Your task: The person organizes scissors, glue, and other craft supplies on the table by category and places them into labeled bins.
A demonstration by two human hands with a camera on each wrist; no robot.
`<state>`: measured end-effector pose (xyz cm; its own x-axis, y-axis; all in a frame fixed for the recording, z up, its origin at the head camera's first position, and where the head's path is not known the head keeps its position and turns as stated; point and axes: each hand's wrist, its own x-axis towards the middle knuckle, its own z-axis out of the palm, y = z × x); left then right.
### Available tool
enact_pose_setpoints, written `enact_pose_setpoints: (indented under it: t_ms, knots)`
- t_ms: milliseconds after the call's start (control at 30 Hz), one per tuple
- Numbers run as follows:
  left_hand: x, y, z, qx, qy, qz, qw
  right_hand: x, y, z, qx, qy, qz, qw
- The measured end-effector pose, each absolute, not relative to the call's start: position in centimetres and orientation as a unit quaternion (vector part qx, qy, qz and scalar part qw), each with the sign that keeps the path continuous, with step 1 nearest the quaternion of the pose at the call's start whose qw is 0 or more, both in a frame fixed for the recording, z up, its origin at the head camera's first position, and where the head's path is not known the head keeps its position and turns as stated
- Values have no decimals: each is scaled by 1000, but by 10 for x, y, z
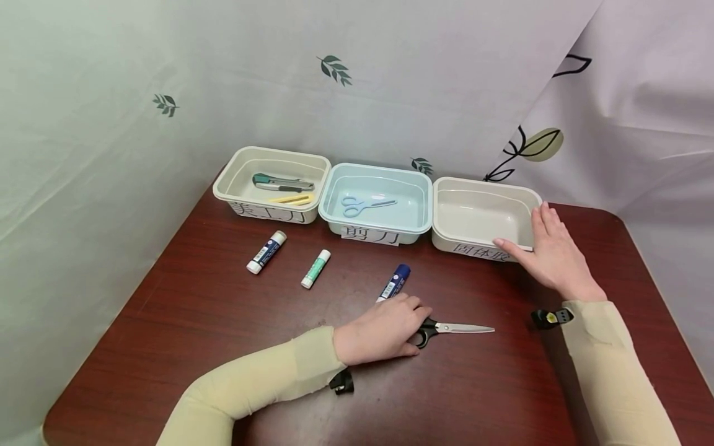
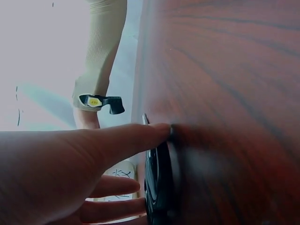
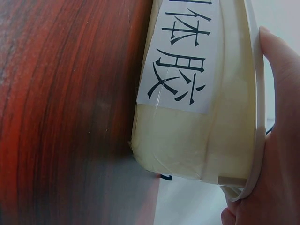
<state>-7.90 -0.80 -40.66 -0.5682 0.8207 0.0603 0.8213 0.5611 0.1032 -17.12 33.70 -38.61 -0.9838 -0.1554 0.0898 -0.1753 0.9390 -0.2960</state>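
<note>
My left hand [image 1: 385, 328] is low over the table, thumb and fingers on either side of the black handles of a pair of scissors [image 1: 463, 328]. The scissors' silver blades point right; part of the handles is hidden under the hand. In the left wrist view, the thumb and fingers meet the black handle [image 2: 158, 178] close to the tabletop. My right hand [image 1: 558, 251] rests on the right corner of a cream bin [image 1: 485, 241] with a paper label, thumb on the front rim and fingers extended along the end. Just beyond the left hand lies a blue-capped glue stick [image 1: 396, 280].
A light blue bin [image 1: 329, 217] holding blue scissors [image 1: 359, 205] stands mid-row. Left of it, another cream bin [image 1: 223, 192] contains utility knives [image 1: 281, 183]. A dark blue glue stick [image 1: 266, 253] and a green one [image 1: 315, 269] lie in front. A pale curtain [image 1: 251, 74] hangs behind.
</note>
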Motion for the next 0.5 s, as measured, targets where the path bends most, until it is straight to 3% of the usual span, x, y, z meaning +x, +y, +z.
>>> enact_pose_setpoints:
  t_ms: [500]
  knots:
    - [-85, -8, -406, -468, -880, -79, -11, -171, 337, -386, 84, -984, 155, 32]
